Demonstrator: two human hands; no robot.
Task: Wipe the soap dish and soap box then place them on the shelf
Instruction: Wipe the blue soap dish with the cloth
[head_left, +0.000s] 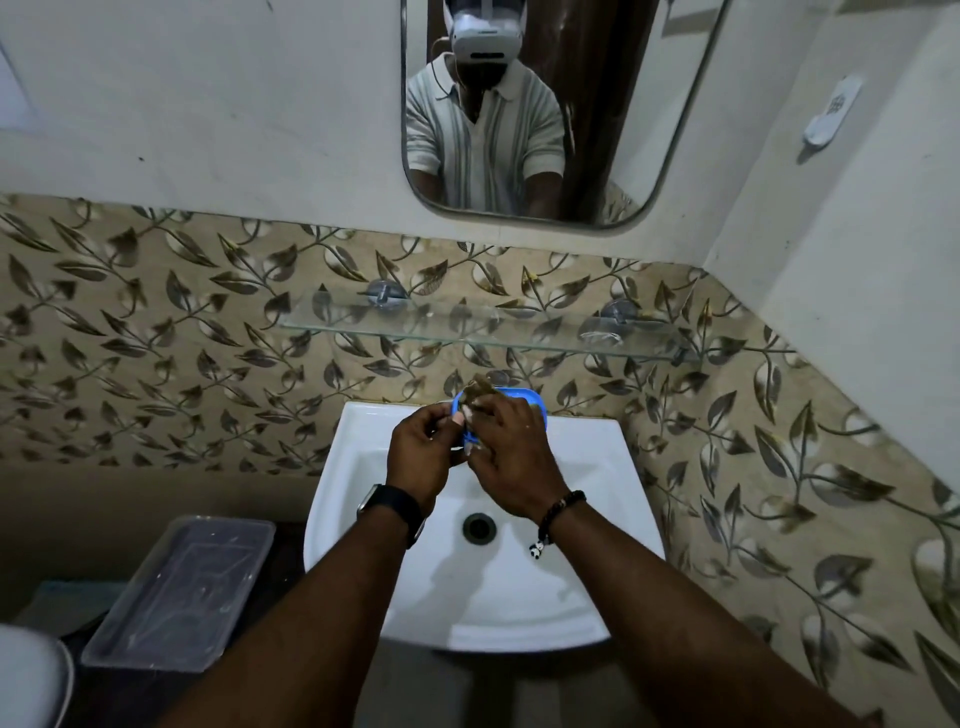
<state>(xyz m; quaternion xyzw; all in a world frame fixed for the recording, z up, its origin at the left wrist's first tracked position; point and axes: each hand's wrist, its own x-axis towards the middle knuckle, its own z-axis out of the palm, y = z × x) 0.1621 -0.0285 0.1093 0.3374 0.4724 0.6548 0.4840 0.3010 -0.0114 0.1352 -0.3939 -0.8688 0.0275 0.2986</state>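
Blue soap holder (527, 399), dish or box indistinguishable, is held above the sink's (576, 467) back rim. Left hand (421, 452) fingers pinch its near edge. Right hand (511, 457) fingers clutch a brown cloth (480, 387) against it. Risk: wiping pressure could slip it from the pinch into the basin. Hands hide most of it, and the second item is unseen.

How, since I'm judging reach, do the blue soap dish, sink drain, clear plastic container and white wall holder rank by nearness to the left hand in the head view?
1. blue soap dish: gripped by the left hand.
2. sink drain: just below.
3. clear plastic container: lower left.
4. white wall holder: upper right.
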